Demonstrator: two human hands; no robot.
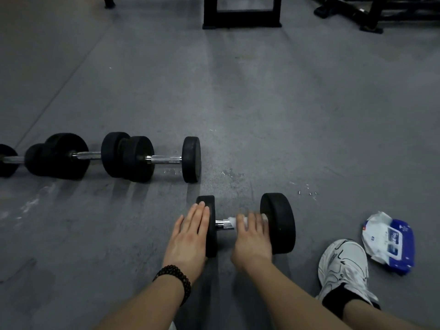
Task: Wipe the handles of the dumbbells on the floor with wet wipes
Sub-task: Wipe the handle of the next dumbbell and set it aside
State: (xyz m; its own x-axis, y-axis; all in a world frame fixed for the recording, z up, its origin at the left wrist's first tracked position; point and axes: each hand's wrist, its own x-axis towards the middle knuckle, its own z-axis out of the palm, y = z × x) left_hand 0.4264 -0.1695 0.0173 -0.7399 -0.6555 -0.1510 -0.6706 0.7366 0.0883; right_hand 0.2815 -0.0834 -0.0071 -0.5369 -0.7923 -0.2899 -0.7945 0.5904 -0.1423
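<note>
A black dumbbell (278, 222) with a chrome handle lies on the grey floor in front of me. My left hand (189, 236) rests flat, fingers straight, on its left weight head. My right hand (252, 239) curls over the handle and grips a white wet wipe (232, 221) wrapped around the bar; a short bare piece of chrome shows to the left of the wipe. To the left, a row of other black dumbbells (164, 159) lies end to end, their chrome handles exposed.
A blue and white pack of wet wipes (390, 241) lies open on the floor at the right, beside my white shoe (342, 267). Small wet spots (228, 173) mark the floor past the dumbbell. Black equipment frames (240, 20) stand at the far side.
</note>
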